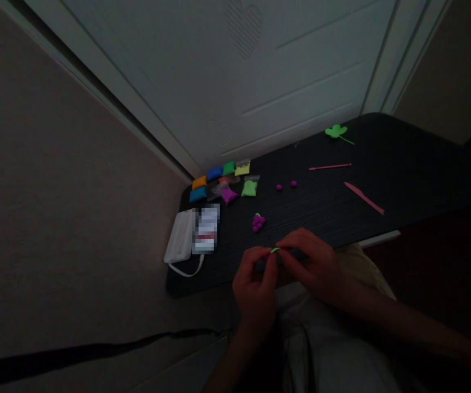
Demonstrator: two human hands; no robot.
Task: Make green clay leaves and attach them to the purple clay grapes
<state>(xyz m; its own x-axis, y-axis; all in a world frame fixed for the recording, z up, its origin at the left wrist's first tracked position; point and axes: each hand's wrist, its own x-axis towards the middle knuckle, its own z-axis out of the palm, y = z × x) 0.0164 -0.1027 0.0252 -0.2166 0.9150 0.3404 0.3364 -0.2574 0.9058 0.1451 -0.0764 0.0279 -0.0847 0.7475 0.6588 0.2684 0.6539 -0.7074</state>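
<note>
Between my fingertips, just over the table's near edge, is a small piece of light green modelling clay (pixel 275 250). My left hand (pixel 255 281) pinches it from the left, thumb and forefinger closed. From the other side my right hand (pixel 313 262) pinches it too, so the fingertips of both hands almost meet. Just beyond them lies a cluster of purple clay balls (pixel 258 222) with a green bit on top, like a bunch of grapes. Two loose purple clay balls (pixel 279 187) rest farther back.
Bags of coloured clay (pixel 249 188) lie at the dark table's (pixel 317 204) back left. Nearer are a white box (pixel 180 236) and a phone (pixel 206 229) with a cable. A pink knife (pixel 364 198), a thin pink stick (pixel 329 167) and a green clay leaf shape (pixel 336 131) lie right.
</note>
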